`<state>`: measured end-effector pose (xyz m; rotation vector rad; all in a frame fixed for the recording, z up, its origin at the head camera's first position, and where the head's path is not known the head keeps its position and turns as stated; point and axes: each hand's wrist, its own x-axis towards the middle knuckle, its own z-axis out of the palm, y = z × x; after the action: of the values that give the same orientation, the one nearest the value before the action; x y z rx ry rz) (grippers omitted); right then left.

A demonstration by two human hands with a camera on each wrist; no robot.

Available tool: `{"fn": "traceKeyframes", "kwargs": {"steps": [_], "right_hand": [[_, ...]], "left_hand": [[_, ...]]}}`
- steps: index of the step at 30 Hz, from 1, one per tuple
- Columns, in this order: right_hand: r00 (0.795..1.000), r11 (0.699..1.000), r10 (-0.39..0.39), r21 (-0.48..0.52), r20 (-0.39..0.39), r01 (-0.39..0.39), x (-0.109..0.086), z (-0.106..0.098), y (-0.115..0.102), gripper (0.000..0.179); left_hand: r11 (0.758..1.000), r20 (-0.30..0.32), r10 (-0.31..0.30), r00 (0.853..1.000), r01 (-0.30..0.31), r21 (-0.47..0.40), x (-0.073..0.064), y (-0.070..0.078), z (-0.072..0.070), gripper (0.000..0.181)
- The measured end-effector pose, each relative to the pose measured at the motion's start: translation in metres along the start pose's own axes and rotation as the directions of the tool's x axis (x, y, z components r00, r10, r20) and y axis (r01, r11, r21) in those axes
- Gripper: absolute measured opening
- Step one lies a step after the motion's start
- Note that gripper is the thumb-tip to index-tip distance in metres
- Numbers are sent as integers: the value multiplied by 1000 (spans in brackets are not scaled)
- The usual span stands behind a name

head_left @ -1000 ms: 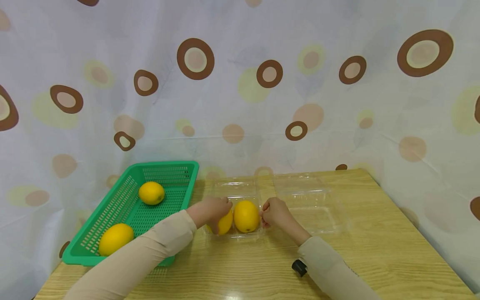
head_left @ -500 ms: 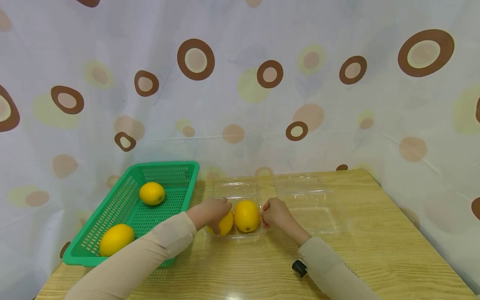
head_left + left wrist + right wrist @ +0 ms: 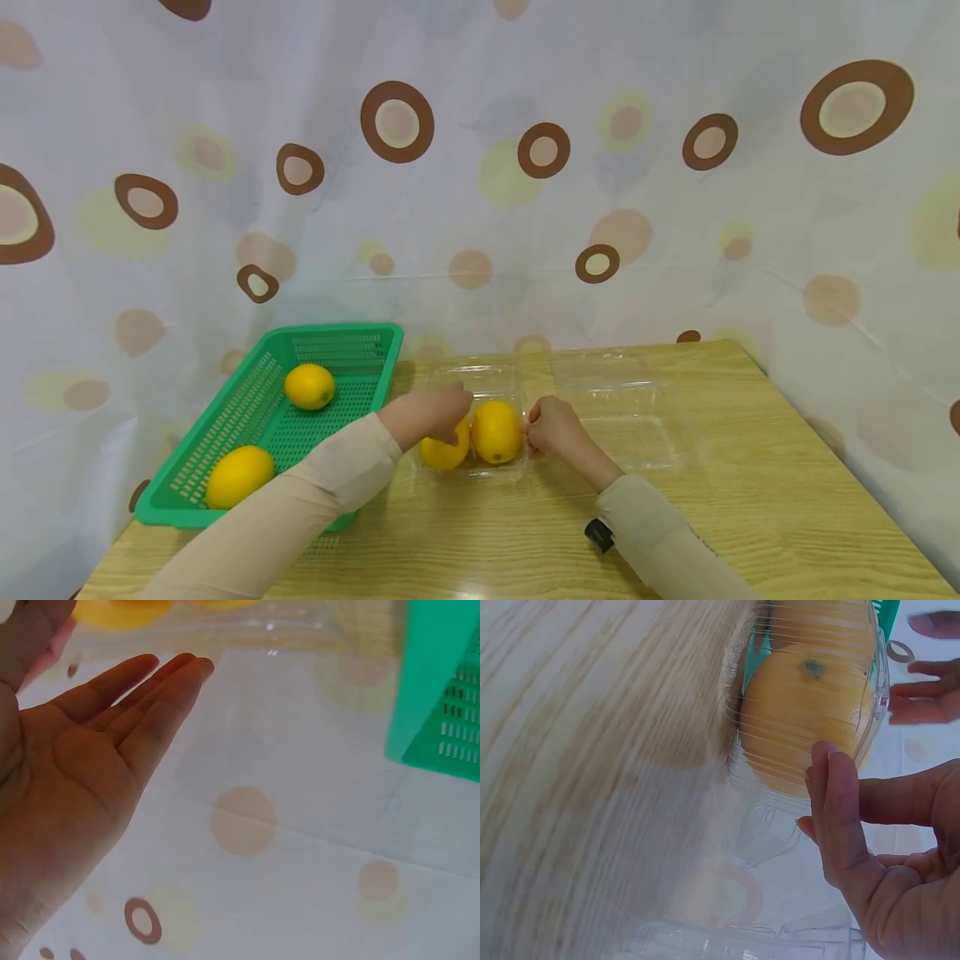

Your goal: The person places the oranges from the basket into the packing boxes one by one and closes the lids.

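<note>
Two oval yellow fruits, a left one (image 3: 444, 450) and a right one (image 3: 497, 432), sit side by side in a clear plastic clamshell container (image 3: 480, 473) with its lid raised behind. My left hand (image 3: 438, 412) is just over the left fruit, partly covering it. In the left wrist view its fingers (image 3: 161, 712) are extended and nothing lies in the palm. My right hand (image 3: 557, 429) pinches the right edge of that container. The right wrist view has those fingertips (image 3: 829, 761) against the clear wall, beside a fruit with a green stem mark (image 3: 810, 712).
A green slotted basket (image 3: 386, 367) stands left, holding a back fruit (image 3: 310, 387) and a front fruit (image 3: 240, 477). Another clear container (image 3: 630, 442) with its lid open stands right of my right hand. A patterned curtain (image 3: 480, 208) hangs behind the wooden table (image 3: 750, 483).
My left hand has let go of the left fruit and risen slightly, so more of that fruit shows. My right hand keeps its place at the container's edge.
</note>
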<state>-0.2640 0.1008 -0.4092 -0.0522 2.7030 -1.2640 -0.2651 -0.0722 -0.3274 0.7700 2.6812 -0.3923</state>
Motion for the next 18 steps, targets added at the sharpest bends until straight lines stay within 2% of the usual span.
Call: {"fn": "traceKeyframes", "kwargs": {"steps": [4, 8, 13, 18], "right_hand": [[1000, 999, -2, -36, -5, 2, 0, -2, -2, 8], [1000, 994, -29, -103, -6, 28, 0, -6, -4, 11], [999, 982, -40, -184, -1, 40, 4, -9, -5, 33], [995, 978, -95, -187, -28, 88, 9, -8, -5, 40]], "left_hand": [[997, -34, 5, 999, -8, -71, 3, 3, -19, 39], [985, -73, -50, 996, 37, -167, 9, 4, -28, 41], [944, -92, -164, 982, 129, -304, 14, 1, -16, 44], [899, -151, -241, 959, 162, -407, 18, -3, 6, 45]]}}
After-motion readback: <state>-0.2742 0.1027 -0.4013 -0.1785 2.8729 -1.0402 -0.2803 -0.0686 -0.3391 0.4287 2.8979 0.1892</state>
